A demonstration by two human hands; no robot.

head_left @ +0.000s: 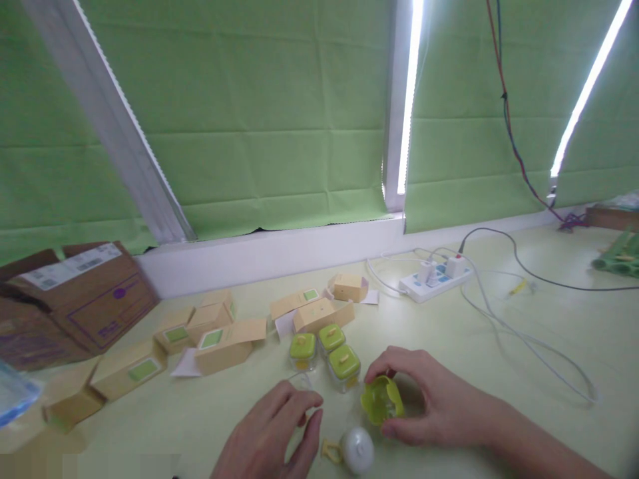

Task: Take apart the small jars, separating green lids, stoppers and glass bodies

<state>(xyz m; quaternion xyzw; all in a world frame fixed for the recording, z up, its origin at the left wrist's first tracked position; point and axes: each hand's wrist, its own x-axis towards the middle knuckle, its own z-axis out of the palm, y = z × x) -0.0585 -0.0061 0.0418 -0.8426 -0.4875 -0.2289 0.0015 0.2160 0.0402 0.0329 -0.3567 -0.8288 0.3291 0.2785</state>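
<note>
Here the right hand (pixel 439 402) holds a green lid (pixel 382 399) beside three jars (pixel 343 364).

— What is laid out beyond the hands?
— Small tan boxes (pixel 231 346) are scattered there; a brown carton (pixel 82 293) is set far left, a power strip (pixel 435 279) far right.

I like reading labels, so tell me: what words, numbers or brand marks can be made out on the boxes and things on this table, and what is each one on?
No text here reads clearly.
White shipping labels on the brown carton: print too blurred.
Purple printing on the carton's side: blurred, unreadable.
Green patches on the small tan boxes: no legible words.
Power strip: blue markings, too small.
Green lid in the right hand, and the clear jar by the left hand: no writing visible.
</note>
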